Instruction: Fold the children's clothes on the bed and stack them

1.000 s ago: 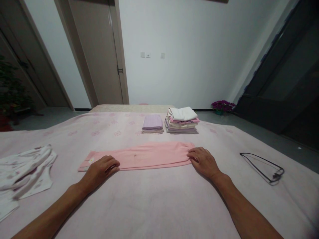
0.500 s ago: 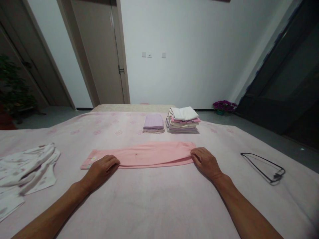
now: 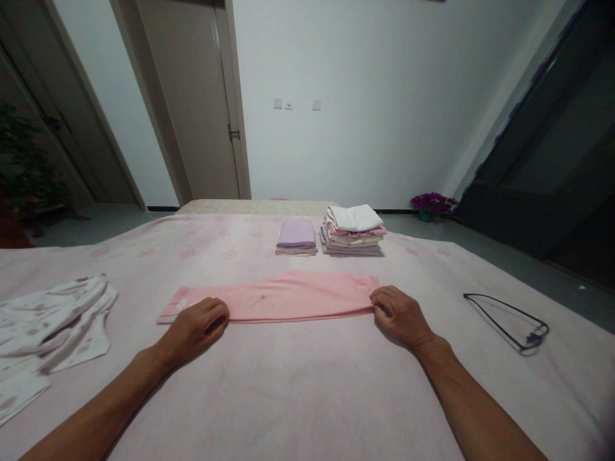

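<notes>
A pair of pink pants (image 3: 298, 298), folded lengthwise into a long strip, lies flat across the bed. Its cuff end, with a small flower print, is at the left and the waist end at the right. My left hand (image 3: 199, 322) is closed on the near edge toward the cuff, its fingertips curled over the cloth. My right hand (image 3: 400, 315) pinches the near corner at the waist end. The near edge runs almost straight between both hands.
Beyond the pants stand a tall stack of folded clothes (image 3: 354, 232) and a low lilac folded stack (image 3: 296, 237). A crumpled white patterned garment (image 3: 57, 320) lies at the left. A black wire hanger (image 3: 509, 322) is at the right on the pink bedsheet (image 3: 298, 390).
The near edge of the pants is straighter, and its layers now lie closer together. My right hand has shifted slightly to the right, still gripping the waist end.
</notes>
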`<control>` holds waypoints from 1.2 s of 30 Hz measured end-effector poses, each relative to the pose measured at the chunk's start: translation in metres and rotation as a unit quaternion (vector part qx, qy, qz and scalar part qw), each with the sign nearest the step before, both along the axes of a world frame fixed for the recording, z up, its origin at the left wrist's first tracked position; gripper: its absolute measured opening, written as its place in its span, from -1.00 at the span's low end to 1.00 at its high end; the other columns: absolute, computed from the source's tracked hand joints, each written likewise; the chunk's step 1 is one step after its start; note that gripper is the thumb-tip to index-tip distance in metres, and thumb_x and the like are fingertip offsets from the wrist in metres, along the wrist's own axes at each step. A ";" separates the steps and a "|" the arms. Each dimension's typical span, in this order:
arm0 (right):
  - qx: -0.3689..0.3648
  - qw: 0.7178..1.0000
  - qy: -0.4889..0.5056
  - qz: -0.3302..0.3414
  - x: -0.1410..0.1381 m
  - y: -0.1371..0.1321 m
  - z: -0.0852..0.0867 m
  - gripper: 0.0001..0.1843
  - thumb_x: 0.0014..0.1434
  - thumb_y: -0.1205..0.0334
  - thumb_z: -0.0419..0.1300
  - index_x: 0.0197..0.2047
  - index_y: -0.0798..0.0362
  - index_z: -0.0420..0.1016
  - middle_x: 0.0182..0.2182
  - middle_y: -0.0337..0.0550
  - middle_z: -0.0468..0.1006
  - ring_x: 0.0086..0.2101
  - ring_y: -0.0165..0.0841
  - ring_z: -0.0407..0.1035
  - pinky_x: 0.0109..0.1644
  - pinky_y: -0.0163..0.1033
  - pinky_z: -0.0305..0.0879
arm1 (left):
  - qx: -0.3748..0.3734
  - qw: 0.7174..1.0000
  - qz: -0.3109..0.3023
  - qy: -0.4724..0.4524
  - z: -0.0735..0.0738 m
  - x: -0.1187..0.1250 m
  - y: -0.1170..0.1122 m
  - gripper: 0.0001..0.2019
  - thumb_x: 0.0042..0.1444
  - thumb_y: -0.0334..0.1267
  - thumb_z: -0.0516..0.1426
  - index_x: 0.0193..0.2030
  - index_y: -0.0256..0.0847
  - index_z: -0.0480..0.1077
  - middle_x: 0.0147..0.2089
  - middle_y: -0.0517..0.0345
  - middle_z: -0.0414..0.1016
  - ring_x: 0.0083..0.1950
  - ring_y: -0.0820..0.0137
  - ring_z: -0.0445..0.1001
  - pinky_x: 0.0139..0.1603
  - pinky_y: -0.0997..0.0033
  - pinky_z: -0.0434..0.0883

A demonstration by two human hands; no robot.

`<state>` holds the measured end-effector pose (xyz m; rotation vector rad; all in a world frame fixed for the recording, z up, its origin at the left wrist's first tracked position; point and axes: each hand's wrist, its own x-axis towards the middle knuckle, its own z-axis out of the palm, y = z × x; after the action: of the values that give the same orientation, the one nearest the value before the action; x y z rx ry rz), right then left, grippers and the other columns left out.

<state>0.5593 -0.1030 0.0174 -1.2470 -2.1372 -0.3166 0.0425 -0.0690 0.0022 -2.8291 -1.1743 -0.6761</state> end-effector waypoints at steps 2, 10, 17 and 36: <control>-0.007 1.000 -0.003 -0.003 0.000 -0.001 0.001 -0.77 -0.01 0.51 0.12 -0.32 0.02 0.47 -0.28 -0.11 0.59 -0.24 -0.25 0.44 -0.11 -0.16 0.39 | -0.002 1.000 -0.006 -0.001 0.001 0.000 0.000 -0.88 0.31 -0.32 0.01 -0.18 -0.17 0.38 -0.17 0.05 0.48 -0.17 0.35 0.42 -0.13 0.37 0.38; -0.034 0.999 -0.019 -0.007 0.000 -0.001 0.003 -0.77 -0.02 0.49 0.10 -0.36 0.01 0.50 -0.28 -0.11 0.61 -0.26 -0.24 0.44 -0.12 -0.17 0.37 | -0.005 1.000 -0.012 -0.004 0.004 0.001 -0.002 -0.88 0.30 -0.32 0.01 -0.18 -0.17 0.37 -0.16 0.03 0.49 -0.17 0.34 0.43 -0.12 0.36 0.39; -0.064 0.997 -0.030 -0.004 0.002 -0.001 0.002 -0.78 -0.03 0.49 0.11 -0.37 0.01 0.48 -0.29 -0.12 0.59 -0.25 -0.24 0.41 -0.12 -0.17 0.32 | -0.019 1.000 -0.016 0.001 0.010 0.001 -0.004 -0.90 0.28 -0.35 0.02 -0.20 -0.15 0.35 -0.15 0.05 0.48 -0.15 0.33 0.45 -0.12 0.38 0.38; -0.101 0.993 -0.045 0.046 -0.028 -0.002 0.003 -0.77 0.03 0.49 0.09 -0.38 0.03 0.51 -0.40 -0.17 0.50 -0.32 -0.30 0.31 -0.15 -0.18 0.20 | -0.018 0.999 -0.027 -0.004 0.012 0.002 -0.006 -0.89 0.26 -0.35 0.01 -0.22 -0.16 0.36 -0.14 0.03 0.48 -0.16 0.33 0.44 -0.14 0.37 0.39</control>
<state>0.5314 -0.1050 0.0203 -1.2620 -2.3436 -0.1206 0.0445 -0.0753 0.0146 -2.9007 -1.1262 -0.6765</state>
